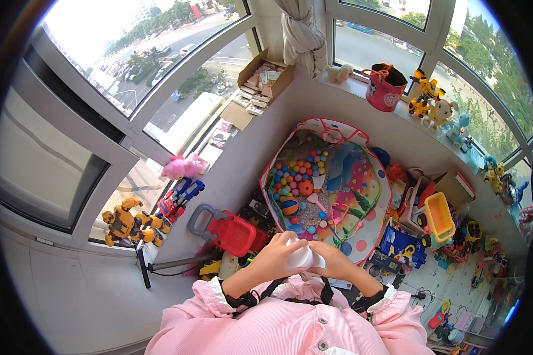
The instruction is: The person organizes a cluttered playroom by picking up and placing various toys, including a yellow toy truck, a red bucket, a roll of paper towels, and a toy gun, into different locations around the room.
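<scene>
Close to my chest, my left hand (273,255) has its fingers curled around a smooth white object (298,256). My right hand (335,262) meets it from the other side, its fingers against the white object's right part. Whether this is one piece or two pressed together I cannot tell, as my fingers cover much of it. Beyond my hands stands a fabric play pen (373,230) with a red rim. Inside it lie many coloured plastic balls (293,177), a striped ball (289,206), a pink toy shovel (316,202) and a pink toy stethoscope (337,217).
A red toy cart (235,233) with a grey handle stands left of the pen. Toy robots (124,222), an open cardboard box (277,84) and a red bucket (384,91) line the window sills. To the right, a yellow toy truck bed (439,217) tops piled toys.
</scene>
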### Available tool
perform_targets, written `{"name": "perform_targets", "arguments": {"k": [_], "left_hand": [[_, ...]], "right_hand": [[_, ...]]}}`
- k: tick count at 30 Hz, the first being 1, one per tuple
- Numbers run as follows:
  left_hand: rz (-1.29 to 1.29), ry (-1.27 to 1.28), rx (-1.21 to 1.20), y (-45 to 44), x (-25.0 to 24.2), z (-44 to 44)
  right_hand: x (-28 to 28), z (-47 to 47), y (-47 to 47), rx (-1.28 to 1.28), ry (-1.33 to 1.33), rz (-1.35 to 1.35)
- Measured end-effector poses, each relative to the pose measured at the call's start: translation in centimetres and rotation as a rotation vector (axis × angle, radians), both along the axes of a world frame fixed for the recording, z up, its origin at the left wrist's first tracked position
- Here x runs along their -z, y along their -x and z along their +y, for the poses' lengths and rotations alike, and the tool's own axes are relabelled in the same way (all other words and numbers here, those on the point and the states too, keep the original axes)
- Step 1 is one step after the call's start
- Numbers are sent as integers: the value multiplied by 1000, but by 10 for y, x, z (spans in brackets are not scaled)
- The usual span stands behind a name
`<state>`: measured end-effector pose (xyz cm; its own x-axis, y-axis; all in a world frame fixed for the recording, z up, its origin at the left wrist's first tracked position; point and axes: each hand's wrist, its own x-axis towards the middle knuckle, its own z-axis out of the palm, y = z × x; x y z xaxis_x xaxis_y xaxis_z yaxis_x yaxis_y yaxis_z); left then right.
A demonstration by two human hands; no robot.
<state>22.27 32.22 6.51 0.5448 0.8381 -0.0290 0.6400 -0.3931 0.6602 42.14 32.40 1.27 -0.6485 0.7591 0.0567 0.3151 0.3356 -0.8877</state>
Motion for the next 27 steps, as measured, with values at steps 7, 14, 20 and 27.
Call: {"name": "perform_targets", "arguments": {"k": [7,14,20,27], "left_hand": [[9,-32,-264,61,15,44],[62,-242,-664,175,42,146],[202,-299,-889,261,94,247],[237,-261,-1029,307,141,315]], "right_hand": [[2,32,4,-9,190,2],[6,80,24,25,231,-108],[8,129,48,105,266,-182],[37,141,50,146,410,-270]]}}
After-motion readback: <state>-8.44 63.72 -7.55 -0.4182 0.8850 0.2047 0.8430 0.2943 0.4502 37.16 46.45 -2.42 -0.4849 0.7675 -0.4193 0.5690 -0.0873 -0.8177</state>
